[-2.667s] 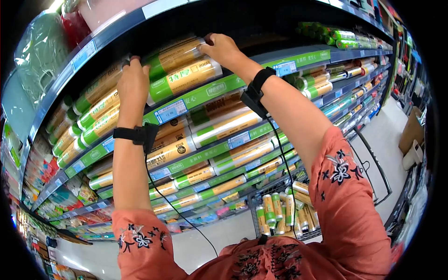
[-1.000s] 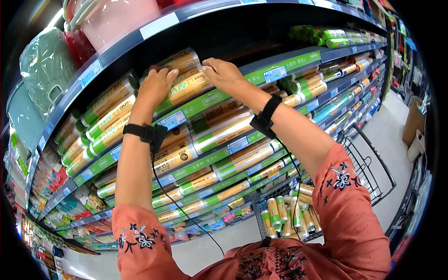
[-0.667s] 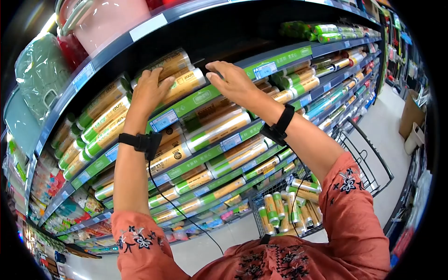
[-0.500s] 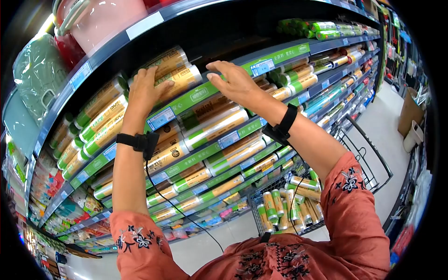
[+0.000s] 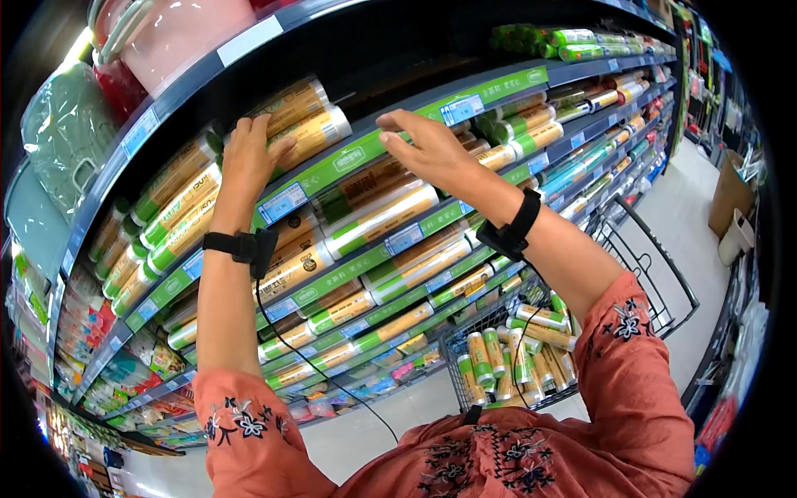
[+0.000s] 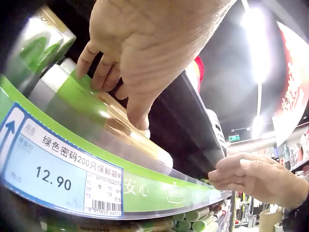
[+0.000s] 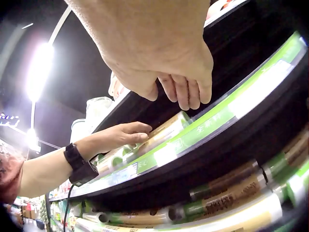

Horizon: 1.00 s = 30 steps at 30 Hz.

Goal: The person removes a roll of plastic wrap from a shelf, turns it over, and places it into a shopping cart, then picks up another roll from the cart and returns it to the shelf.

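Two stacked rolls of food bags with gold and green wrappers lie on the upper shelf. My left hand (image 5: 246, 158) is over the left part of the front roll (image 5: 314, 135), thumb stretched along it. In the left wrist view its fingertips come down at the green end of the food bag roll (image 6: 82, 102), and the thumb tip overlaps the gold part. Behind lies the other roll (image 5: 292, 104). My right hand (image 5: 432, 149) hovers right of the rolls in front of the shelf edge, fingers extended and holding nothing; in the right wrist view the hand (image 7: 164, 58) is above the green strip.
More bag rolls (image 5: 184, 195) stand left on the same shelf, and others fill the lower shelves. A green shelf strip (image 5: 378, 143) with a price tag (image 6: 58, 174) runs along the edge. A cart (image 5: 455, 347) with several rolls stands below right. Pink buckets (image 5: 178, 41) sit overhead.
My right hand has come off the right end of the rolls and drawn back right. Earlier my left hand moved right onto these rolls; lately it has slid slightly left along them.
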Tool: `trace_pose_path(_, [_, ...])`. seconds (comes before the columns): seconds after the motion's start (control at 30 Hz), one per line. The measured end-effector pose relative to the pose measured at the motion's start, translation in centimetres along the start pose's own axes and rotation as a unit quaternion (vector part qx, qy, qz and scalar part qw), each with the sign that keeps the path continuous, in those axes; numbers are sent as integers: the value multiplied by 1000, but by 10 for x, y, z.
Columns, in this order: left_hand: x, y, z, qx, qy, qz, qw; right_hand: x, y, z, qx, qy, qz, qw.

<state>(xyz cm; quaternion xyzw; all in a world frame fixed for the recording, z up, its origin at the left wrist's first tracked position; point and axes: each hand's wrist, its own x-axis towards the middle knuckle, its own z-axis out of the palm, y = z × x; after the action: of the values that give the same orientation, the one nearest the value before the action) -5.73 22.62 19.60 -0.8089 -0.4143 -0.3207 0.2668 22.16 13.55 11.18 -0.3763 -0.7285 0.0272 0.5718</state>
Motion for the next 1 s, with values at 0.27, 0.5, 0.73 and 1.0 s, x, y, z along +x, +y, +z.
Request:
trace_pose_path(0.27, [-40,45,-27,-78,94,56,991,-57,-1,-23,73,3,65,995])
trace_pose_path(0.5, [-137,109,0,-193,12,56,980,-160,6,-47,84,-20,212,974])
trace_pose_path(0.73, [-254,188,54,-404,-207,-99,885,-283,38,-67,79,9,373,925])
trace_pose_path(1.0, [-340,234,83,-488,-320,-192,789,-387,49,-127,10,92,468,879])
